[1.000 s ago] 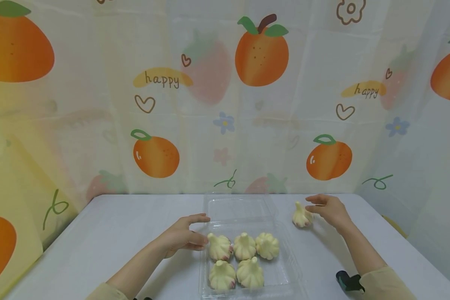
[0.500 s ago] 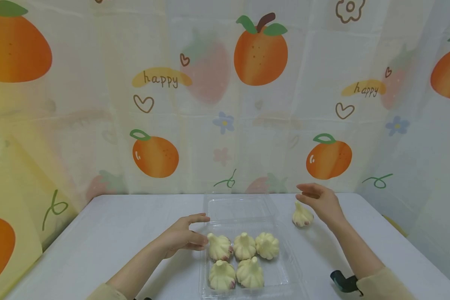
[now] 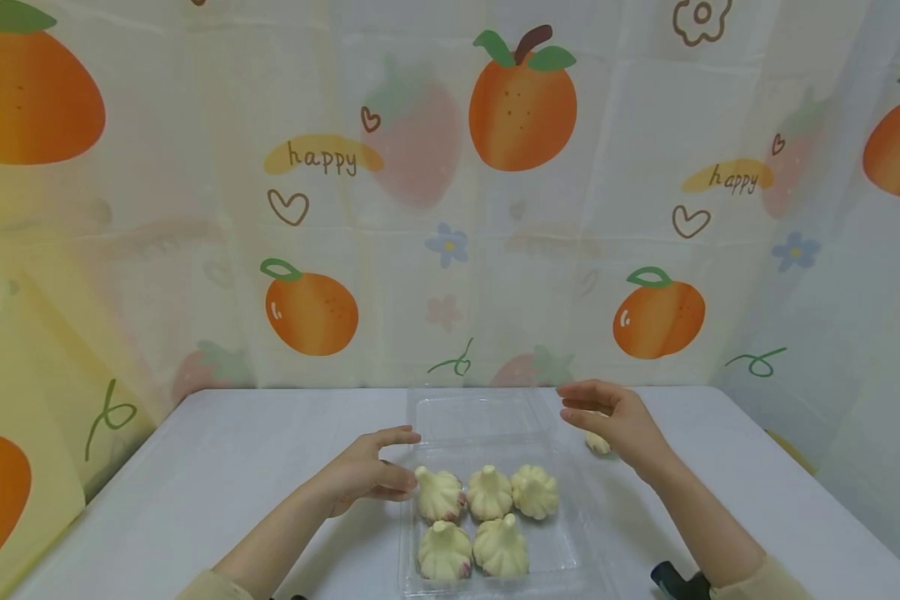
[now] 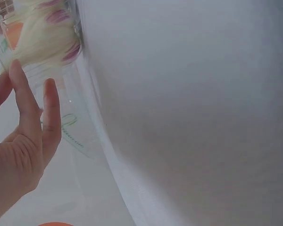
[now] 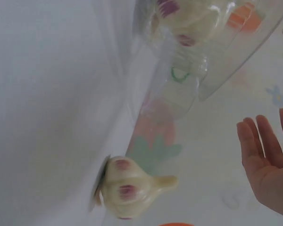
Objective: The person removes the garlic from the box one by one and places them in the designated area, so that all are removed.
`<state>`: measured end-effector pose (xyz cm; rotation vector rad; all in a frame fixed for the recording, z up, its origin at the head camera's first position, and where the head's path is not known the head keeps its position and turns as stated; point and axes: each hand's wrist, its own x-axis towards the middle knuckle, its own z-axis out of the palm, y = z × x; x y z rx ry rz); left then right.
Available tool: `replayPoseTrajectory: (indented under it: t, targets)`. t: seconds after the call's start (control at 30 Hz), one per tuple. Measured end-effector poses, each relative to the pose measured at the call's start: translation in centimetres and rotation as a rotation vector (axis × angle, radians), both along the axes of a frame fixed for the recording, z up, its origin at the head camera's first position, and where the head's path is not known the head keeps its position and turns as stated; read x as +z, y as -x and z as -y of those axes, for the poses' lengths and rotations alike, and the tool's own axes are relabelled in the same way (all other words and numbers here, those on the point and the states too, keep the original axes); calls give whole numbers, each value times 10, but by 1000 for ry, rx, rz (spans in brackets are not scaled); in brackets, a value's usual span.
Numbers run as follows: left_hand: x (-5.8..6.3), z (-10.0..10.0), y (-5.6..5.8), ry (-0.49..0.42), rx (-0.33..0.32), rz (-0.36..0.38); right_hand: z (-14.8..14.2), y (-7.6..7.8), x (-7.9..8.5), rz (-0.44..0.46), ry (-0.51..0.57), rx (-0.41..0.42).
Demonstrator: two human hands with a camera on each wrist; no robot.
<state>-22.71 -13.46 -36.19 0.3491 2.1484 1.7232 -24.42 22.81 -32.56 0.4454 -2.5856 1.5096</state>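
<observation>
A clear plastic clamshell box [image 3: 562, 550] lies with its lid [image 3: 476, 417] laid back on the white table. Several garlic bulbs sit in it in two rows, among them a back-left bulb [image 3: 439, 494] and a front-left bulb [image 3: 445, 550]. My left hand [image 3: 360, 479] rests its fingertips at the box's left wall, fingers loosely extended, as the left wrist view also shows. Right of the box, another garlic bulb [image 5: 132, 188] stands on the table, mostly hidden in the head view. In front of it, my right hand [image 3: 607, 417] hovers with fingers extended, holding nothing.
The white table [image 3: 270, 450] runs back to a curtain [image 3: 390, 250] printed with oranges and hearts. By the right sleeve [image 3: 765, 579] is a black object [image 3: 675, 579], partly cut off by the frame.
My right hand has risen off the lone garlic bulb, then moved left toward the box, now covering most of that bulb. The left hand and the box stay put.
</observation>
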Motion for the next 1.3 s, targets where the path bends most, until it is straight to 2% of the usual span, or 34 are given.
replayPoseTrajectory:
  t: [0.3,0.8,1.07,1.3]
  targets:
    - [-1,0,1,-1,-6,-9,11,-6,-4,67,60,153]
    - [-3,0,1,12,3,-8,27,-21,-12,93,67,473]
    - [-2,0,1,20,12,-10,36,-27,-17,125,56,557]
    - [-2,0,2,19,13,-10,38,-34,-12,81,63,574]
